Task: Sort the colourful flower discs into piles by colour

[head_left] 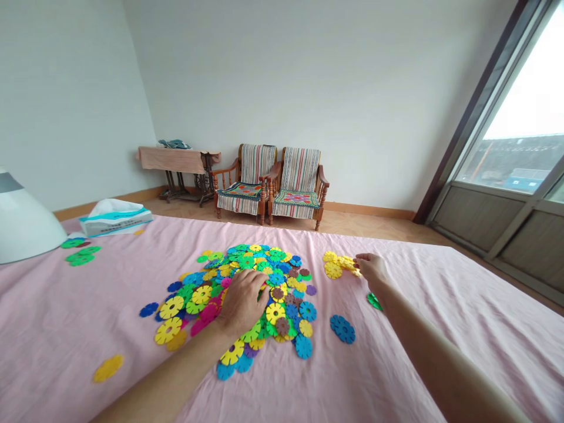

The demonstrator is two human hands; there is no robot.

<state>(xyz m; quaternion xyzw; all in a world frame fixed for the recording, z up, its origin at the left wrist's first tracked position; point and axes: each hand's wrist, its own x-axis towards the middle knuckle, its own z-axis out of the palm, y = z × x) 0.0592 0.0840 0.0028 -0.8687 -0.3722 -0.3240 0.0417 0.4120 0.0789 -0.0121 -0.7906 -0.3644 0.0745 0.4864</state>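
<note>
Looking down at a pink bedsheet here, with a big heap of plastic snowflake discs in the middle, all mixed colours. My left hand sits on the near side of the heap, fingers loosely spread and lying on top of the discs, not visibly gripping anything. My right hand is off to the right of the heap, half curled, with its fingertips right at the edge of a small bunch of yellow discs. Can't tell if it's actually pinching one or just touching them. A green disc lies just under that wrist, and two blue discs sit nearby, apart from the heap. Further left there are some green discs and, near the bottom, a couple of yellow discs. A tissue pack sits at the far edge of the sheet, and past the bed are two striped wooden armchairs, an old sewing table and a big window
</note>
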